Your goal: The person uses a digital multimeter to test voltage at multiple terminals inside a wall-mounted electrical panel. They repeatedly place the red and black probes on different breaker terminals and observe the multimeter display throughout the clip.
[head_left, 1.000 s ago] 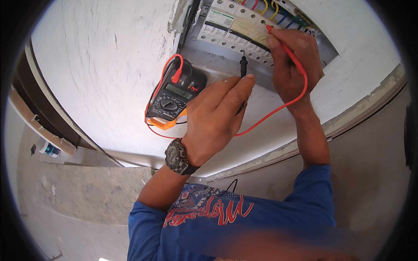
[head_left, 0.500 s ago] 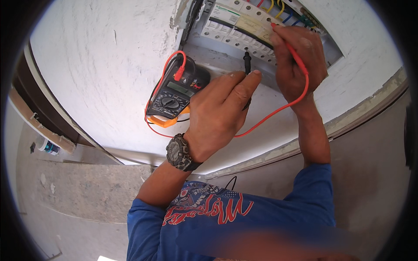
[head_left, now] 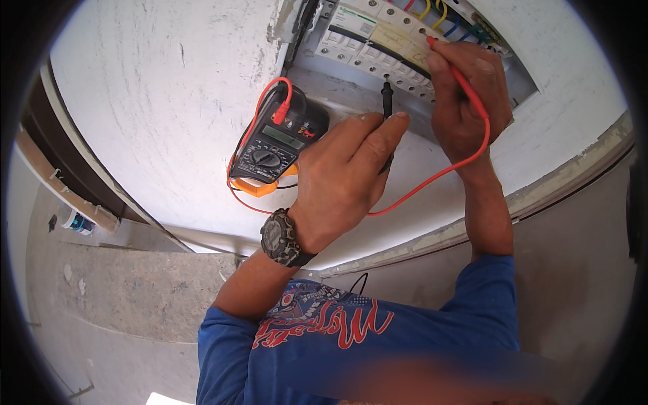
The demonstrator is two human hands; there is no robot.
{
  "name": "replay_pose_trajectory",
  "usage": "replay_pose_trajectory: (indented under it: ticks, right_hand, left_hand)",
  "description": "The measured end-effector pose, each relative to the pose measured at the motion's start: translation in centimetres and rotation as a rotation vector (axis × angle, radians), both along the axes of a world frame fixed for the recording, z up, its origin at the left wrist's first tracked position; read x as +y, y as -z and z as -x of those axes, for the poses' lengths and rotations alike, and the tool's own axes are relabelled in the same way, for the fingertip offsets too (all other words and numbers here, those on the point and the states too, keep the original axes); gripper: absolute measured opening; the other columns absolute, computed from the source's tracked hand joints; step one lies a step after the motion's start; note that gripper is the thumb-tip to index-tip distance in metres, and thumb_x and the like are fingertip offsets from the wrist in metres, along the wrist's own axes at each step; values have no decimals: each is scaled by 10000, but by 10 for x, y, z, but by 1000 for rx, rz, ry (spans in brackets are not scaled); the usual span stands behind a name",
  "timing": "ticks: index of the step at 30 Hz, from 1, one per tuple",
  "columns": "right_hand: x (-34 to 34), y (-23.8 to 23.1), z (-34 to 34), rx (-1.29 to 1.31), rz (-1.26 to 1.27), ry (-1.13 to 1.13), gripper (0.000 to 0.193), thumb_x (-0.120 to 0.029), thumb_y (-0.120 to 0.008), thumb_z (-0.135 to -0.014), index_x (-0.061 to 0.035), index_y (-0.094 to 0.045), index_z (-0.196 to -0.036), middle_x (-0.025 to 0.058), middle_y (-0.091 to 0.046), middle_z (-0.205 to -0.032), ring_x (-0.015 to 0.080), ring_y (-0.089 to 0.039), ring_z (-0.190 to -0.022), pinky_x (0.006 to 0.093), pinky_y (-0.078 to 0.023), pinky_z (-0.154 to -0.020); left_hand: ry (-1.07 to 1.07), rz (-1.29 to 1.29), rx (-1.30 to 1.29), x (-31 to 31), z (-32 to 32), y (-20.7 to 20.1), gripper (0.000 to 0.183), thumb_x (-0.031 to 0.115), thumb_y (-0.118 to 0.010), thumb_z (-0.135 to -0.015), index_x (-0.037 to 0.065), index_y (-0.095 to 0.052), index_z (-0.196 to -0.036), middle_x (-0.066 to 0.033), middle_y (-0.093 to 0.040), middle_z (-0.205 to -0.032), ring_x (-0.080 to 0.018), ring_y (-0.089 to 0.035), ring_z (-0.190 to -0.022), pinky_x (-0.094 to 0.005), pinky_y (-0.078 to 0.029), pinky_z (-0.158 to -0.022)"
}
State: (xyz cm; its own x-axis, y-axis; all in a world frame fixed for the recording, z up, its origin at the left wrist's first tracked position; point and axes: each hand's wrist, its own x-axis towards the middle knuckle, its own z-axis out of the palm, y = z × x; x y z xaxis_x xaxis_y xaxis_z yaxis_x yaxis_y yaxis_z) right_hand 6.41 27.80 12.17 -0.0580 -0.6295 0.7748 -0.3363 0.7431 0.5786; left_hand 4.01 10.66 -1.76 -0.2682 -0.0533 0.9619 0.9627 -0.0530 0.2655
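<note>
My left hand [head_left: 347,175], a watch on its wrist, is closed around a black test probe [head_left: 387,100]. That probe points up to the lower screw row of the circuit breakers [head_left: 368,50]; its tip seems to touch a terminal there. Closed on a red test probe [head_left: 470,92], my right hand [head_left: 472,101] holds its tip at the upper terminal row. A red lead [head_left: 432,184] curves down from this probe behind my left hand. Beside that hand, a dark clamp multimeter [head_left: 273,138] with an orange jaw rests against the white wall, red and black leads plugged in.
The breakers sit in a recessed metal box [head_left: 324,81] in the white wall [head_left: 182,121]. Red, yellow and blue wires [head_left: 439,17] run above them. A ledge-like frame edge [head_left: 540,196] crosses at the right. At the far left a small container [head_left: 77,221] stands beside a dark opening.
The view has shifted slightly. Both hands keep their grip on the probes, and the red probe's back end has tilted a little to the right.
</note>
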Motion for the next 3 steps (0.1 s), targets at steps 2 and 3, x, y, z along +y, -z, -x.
replay_pose_trajectory:
  ticks: [2,3]
  right_hand:
    - [0,1,-3,-18,23,8,178,-65,-846,-936,-51,-763,-1092,82,-775,-963,246,-725,-858,365,-584,-739]
    - [0,0,-3,-16,22,9,178,-65,-846,-936,-51,-763,-1092,82,-775,-963,246,-725,-858,365,-584,-739]
  left_hand:
    - [6,-12,-6,1,0,0,502,-116,-823,-821,59,-754,-1286,-139,-773,-1074,-275,-765,-845,-350,-607,-696]
    - [7,-12,-4,1,1,0,502,-116,-823,-821,59,-754,-1286,-139,-773,-1074,-275,-765,-845,-350,-607,-696]
